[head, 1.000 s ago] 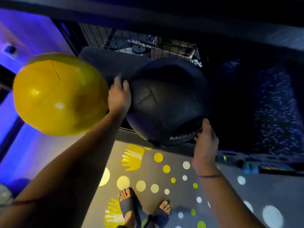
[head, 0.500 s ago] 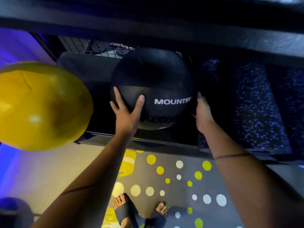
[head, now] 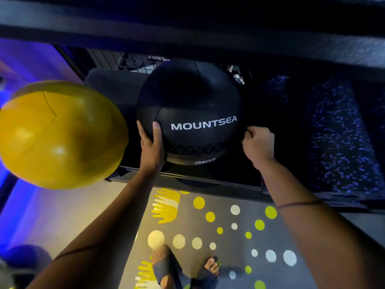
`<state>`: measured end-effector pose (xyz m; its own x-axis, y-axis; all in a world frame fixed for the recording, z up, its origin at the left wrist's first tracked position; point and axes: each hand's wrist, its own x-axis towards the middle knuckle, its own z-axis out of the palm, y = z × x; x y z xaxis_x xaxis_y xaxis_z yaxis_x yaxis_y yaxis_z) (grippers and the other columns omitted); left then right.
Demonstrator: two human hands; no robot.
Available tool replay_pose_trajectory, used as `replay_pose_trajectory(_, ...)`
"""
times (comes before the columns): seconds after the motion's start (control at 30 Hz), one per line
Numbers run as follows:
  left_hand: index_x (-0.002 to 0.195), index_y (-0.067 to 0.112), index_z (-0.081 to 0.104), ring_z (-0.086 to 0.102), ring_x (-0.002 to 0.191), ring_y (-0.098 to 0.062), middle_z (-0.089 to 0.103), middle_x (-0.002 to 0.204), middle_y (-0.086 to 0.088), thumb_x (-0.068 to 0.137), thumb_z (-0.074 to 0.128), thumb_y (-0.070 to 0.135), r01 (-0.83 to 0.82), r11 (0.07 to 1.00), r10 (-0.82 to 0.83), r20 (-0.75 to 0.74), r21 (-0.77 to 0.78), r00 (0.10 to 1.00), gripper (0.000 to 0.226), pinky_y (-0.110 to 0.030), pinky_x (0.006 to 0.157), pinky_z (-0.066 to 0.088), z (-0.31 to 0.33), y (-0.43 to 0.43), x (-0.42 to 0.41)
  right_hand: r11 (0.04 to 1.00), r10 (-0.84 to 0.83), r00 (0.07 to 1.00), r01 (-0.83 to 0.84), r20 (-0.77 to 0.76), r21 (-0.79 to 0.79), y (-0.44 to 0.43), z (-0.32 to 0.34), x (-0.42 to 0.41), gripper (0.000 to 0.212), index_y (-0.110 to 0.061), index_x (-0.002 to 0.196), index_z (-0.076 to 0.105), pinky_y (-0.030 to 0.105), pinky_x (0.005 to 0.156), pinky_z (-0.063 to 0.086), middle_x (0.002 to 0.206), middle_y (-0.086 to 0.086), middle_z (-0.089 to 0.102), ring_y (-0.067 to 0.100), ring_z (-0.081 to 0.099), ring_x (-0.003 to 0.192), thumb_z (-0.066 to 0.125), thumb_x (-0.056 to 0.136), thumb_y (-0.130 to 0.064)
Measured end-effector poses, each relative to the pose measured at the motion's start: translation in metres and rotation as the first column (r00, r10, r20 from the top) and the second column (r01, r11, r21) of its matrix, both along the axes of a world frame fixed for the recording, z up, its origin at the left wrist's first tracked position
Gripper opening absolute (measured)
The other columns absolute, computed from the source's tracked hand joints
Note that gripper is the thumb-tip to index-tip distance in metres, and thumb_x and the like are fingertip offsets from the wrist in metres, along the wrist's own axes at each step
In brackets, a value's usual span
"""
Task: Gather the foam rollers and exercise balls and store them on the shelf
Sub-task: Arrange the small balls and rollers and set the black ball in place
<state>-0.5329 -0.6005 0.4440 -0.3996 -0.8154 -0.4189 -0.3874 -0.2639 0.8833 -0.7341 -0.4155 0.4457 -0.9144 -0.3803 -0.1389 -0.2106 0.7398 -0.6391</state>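
Observation:
A black medicine ball (head: 191,97) marked MOUNTSEA and 3KG sits on the dark shelf (head: 229,184), below an upper board. My left hand (head: 151,147) lies flat against its lower left side, thumb and fingers spread on the surface. My right hand (head: 258,142) hovers by the ball's right edge with its fingers curled and nothing in them. A large yellow exercise ball (head: 60,134) sits to the left, close to the black one. Dark speckled foam rollers (head: 337,138) lie on the shelf to the right.
A wire grid (head: 108,59) backs the shelf, and a dark grey pad (head: 112,84) lies behind the balls. The upper shelf board (head: 187,32) hangs low overhead. Below, a grey floor mat (head: 208,226) with yellow and white dots holds my sandalled feet (head: 166,268).
The black ball went from the shelf edge deeper onto the shelf and turned its lettering forward. My right hand came off its side and curled; my left hand slid to its lower left.

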Motion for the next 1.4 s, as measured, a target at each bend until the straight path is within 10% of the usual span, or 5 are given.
replay_pose_trajectory(0.13,0.153,0.057,-0.006,0.044,0.134,-0.036,0.026,0.164,0.001,0.092,0.027,0.08,-0.001,0.984,0.002,-0.004,0.177,1.0,0.074,-0.061,0.093,0.051,-0.001,0.01,-0.006,0.999,-0.022,0.991,0.019,-0.134,-0.029,0.022,0.022,0.01,0.029,-0.007,0.119,0.074,0.024,0.083,0.052,0.105,0.014,0.075,0.029,0.071,0.098,0.054,0.097,-0.01)
replay_pose_trajectory(0.3,0.152,0.06,0.001,0.043,0.136,-0.043,0.028,0.164,-0.002,0.088,0.027,0.084,0.095,0.971,-0.104,0.027,0.22,0.994,0.073,-0.064,0.09,0.054,0.003,0.022,-0.028,0.994,-0.067,0.97,0.085,-0.232,0.067,0.064,0.037,0.024,0.018,-0.002,0.084,0.073,0.038,0.067,0.044,0.082,0.023,0.072,0.043,0.066,0.081,0.056,0.091,-0.004)
replay_pose_trajectory(0.73,0.158,0.028,0.032,0.048,0.138,-0.028,0.051,0.151,-0.009,0.104,0.031,0.059,0.13,0.957,-0.098,0.134,-0.261,0.986,0.061,-0.039,0.11,0.038,0.064,0.028,0.009,0.982,-0.169,0.918,0.187,-0.359,0.017,0.066,0.058,0.097,0.047,-0.003,0.138,0.054,0.049,0.098,0.045,0.135,0.026,0.054,0.047,0.053,0.118,0.062,0.094,-0.016)
replay_pose_trajectory(0.93,0.117,0.014,0.068,0.061,0.089,-0.023,0.06,0.106,-0.008,0.098,0.06,0.014,0.056,0.8,0.043,0.151,-0.598,0.988,0.021,-0.03,0.077,0.043,0.078,-0.028,0.145,0.962,0.269,0.798,-0.247,-0.539,0.115,-0.017,0.087,0.216,0.041,-0.017,0.119,0.067,0.046,0.084,0.044,0.122,0.01,0.054,0.034,0.05,0.099,0.054,0.081,-0.024)
replay_pose_trajectory(1.4,0.139,0.004,0.051,0.054,0.12,-0.036,0.058,0.131,-0.022,0.098,0.056,0.007,0.332,0.846,-0.159,0.396,-0.418,0.905,0.042,-0.041,0.098,0.044,0.031,-0.269,0.327,0.642,0.759,0.626,-0.673,-0.18,0.366,-0.299,0.049,0.345,0.08,-0.037,0.161,0.014,0.062,0.119,0.022,0.171,-0.006,-0.002,0.031,0.007,0.156,0.051,0.094,-0.061)
